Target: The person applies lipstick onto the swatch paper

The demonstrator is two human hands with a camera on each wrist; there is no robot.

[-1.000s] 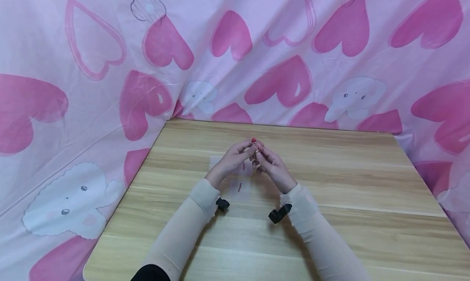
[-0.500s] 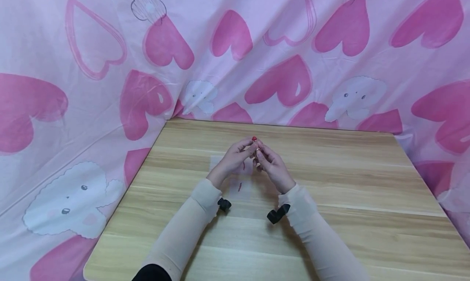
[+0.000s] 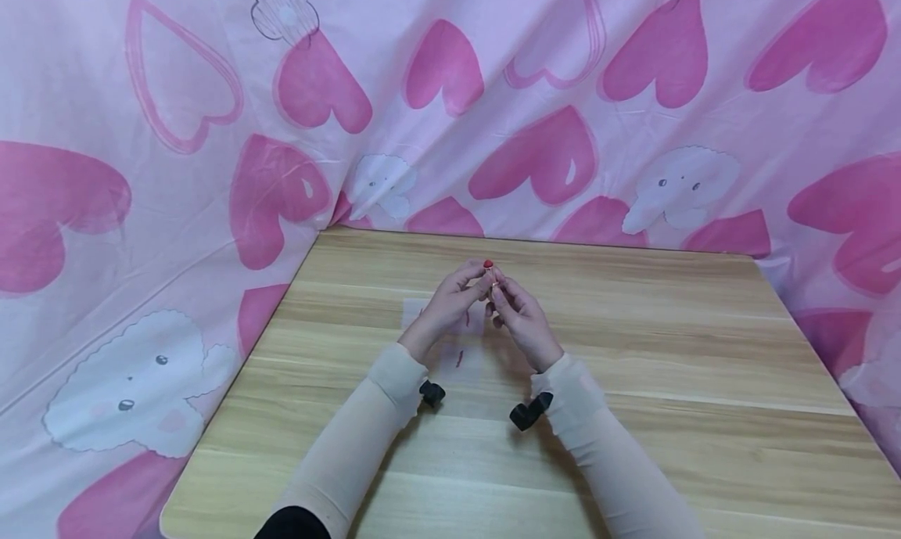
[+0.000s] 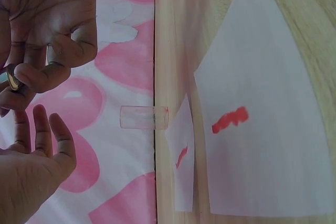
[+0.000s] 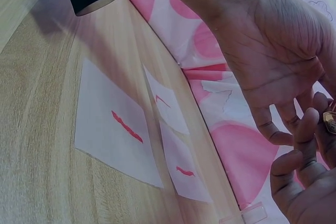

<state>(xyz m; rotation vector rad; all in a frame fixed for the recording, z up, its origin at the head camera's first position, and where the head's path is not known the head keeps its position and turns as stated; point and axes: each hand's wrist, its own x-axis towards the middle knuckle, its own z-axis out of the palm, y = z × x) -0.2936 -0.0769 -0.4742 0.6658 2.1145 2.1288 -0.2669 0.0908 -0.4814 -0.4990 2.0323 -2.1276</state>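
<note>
A lipstick [image 3: 488,264] with a red tip and a gold tube is held upright between both hands in the head view. My left hand [image 3: 448,299] pinches it from the left, thumb near its upper part. My right hand [image 3: 524,321] grips the lower gold part between thumb and fingers. In the left wrist view a piece of the gold tube [image 4: 13,78] shows in the right fingers. Most of the tube is hidden by fingers. Both hands are above sheets of white paper [image 5: 102,132], the nearest bearing a red streak [image 5: 127,127].
Two smaller papers with red marks, one [image 5: 169,113] beside the other [image 5: 181,184], lie beyond the nearest. A clear plastic cap [image 4: 139,117] stands farther back on the wooden table [image 3: 669,351]. A pink heart-print curtain [image 3: 535,156] hangs behind and to the sides.
Both hands have shifted very slightly, and the red tip of the lipstick sits a little higher in the head view. The grip looks the same and the papers have not moved.
</note>
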